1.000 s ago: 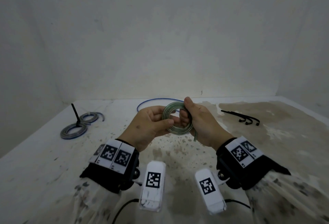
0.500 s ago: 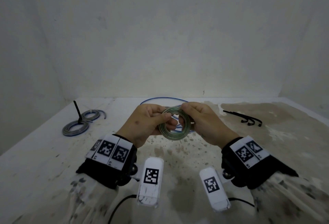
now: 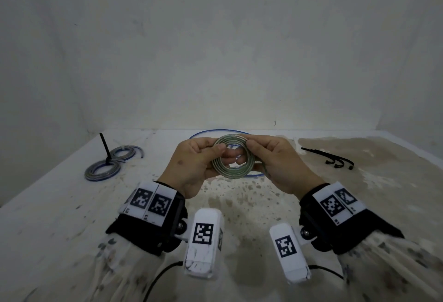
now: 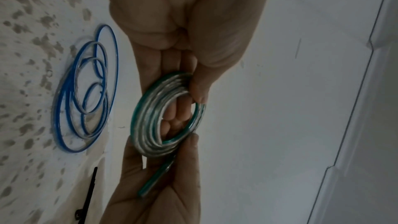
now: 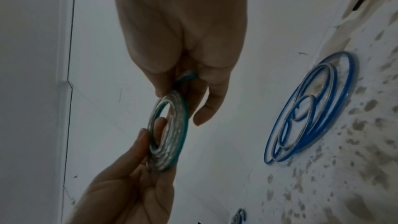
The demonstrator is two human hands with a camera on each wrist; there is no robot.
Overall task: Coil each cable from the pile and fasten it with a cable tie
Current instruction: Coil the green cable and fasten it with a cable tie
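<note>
Floral pale sleeves [image 3: 84, 268]; black wrist straps [image 3: 148, 232] bearing checkered tags; white camera pods [image 3: 203, 241], black cables.

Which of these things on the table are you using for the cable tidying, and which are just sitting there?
For the job:
- green cable coil, held by the left hand and right hand
- loose blue cable, still to coil
- spare black cable ties
- two tied coils, already done

Just there:
- stained table
- white wall

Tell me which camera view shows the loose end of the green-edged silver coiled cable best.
The left wrist view: the cable's loose end lies across the right hand. The head view shows it partly; the right wrist view hides it.
</note>
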